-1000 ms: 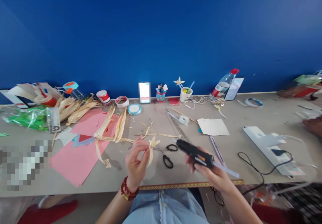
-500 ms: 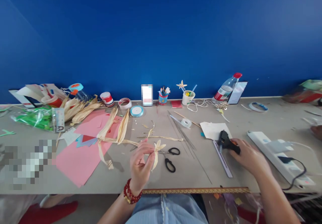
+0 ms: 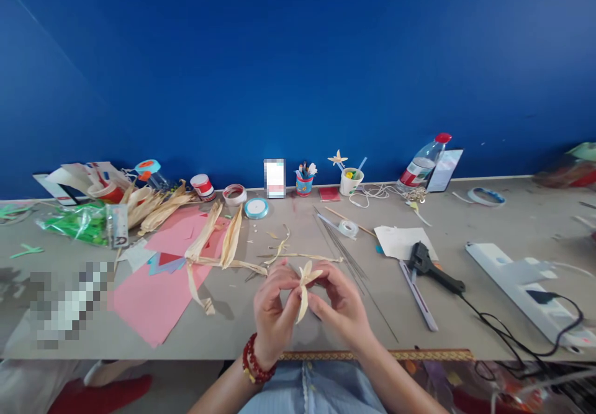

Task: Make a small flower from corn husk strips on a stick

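My left hand pinches a pale corn-husk flower between thumb and fingers, just above the table's front part. From the other side, my right hand closes its thumb and index finger on the flower's right side. One long petal hangs down between the two thumbs. Behind the hands, the black-handled scissors are hidden. A black glue gun lies to the right, its tip by a white sheet and a pale purple knife-like strip. Husk strips lie left of my hands.
Pink paper covers the left side. Thin wires lie beyond my right hand. A white power strip with cables is at right. Along the wall stand a pen cup, a paper cup and a tilted bottle.
My right hand has let go of the glue gun, which now lies on the table, and has moved left to the flower. My left hand has shifted slightly right with the flower.
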`<state>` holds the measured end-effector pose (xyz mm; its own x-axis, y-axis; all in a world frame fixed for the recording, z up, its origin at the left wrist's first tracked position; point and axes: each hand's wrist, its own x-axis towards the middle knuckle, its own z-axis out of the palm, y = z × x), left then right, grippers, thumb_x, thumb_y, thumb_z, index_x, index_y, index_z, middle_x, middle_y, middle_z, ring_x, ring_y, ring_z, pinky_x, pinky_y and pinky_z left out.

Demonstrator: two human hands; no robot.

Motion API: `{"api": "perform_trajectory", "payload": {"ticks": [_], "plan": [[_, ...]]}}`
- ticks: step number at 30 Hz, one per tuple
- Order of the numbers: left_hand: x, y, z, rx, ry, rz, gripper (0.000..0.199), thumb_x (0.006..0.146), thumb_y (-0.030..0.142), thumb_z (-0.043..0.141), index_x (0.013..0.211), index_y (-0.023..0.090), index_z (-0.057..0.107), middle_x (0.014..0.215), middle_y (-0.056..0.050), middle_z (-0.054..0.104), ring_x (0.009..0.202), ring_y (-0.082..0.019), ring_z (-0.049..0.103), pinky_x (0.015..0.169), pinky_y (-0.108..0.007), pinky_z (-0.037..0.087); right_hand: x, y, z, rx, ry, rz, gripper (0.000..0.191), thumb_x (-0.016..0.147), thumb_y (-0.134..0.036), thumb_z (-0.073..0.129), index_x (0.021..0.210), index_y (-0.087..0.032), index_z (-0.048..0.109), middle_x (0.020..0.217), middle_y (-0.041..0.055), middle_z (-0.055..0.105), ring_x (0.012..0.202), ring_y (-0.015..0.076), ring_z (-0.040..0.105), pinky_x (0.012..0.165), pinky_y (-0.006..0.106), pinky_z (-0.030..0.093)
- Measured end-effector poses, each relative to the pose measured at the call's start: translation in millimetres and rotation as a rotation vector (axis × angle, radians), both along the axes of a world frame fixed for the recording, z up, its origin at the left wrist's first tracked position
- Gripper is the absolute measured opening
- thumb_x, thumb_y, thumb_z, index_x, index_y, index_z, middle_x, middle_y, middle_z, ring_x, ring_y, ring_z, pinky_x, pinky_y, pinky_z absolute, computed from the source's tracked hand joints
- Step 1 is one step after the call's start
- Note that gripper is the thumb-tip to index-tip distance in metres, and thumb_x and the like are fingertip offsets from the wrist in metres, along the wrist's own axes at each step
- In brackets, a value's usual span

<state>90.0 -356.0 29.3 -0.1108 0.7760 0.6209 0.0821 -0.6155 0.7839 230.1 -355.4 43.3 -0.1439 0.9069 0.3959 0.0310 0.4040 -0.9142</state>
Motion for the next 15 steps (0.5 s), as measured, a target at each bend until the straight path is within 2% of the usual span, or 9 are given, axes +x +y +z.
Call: {"api": "perform_trajectory", "payload": {"ticks": [8, 15], "plan": [[-0.3, 0.0, -3.9, 0.029, -0.002, -0.051, 0.011, 0.087, 0.013, 0.059, 0.090, 0.021, 0.066, 0.079, -0.002, 0.071, 0.077, -0.019, 0.066, 0.100, -0.054, 0.044, -3.7, 5.6, 5.6, -0.045, 0.193, 0.053, 0.007, 0.084, -0.028, 0.072, 0.083, -0.023, 0.066, 0.081, 0.0018, 0.057, 0.078, 0.0178, 0.053, 0.071, 0.029, 0.044], [-2.3, 0.4, -4.7, 0.069, 0.012, -0.071, 0.012, 0.087, 0.012, 0.060, 0.090, 0.022, 0.066, 0.079, -0.001, 0.070, 0.075, -0.018, 0.065, 0.098, -0.053, 0.046, -6.1, 2.6, 7.8, -0.154, 0.304, 0.095, 0.012, 0.081, -0.031, 0.075, 0.083, -0.022, 0.068, 0.084, 0.0031, 0.057, 0.079, 0.0183, 0.052, 0.072, 0.029, 0.043]]}}
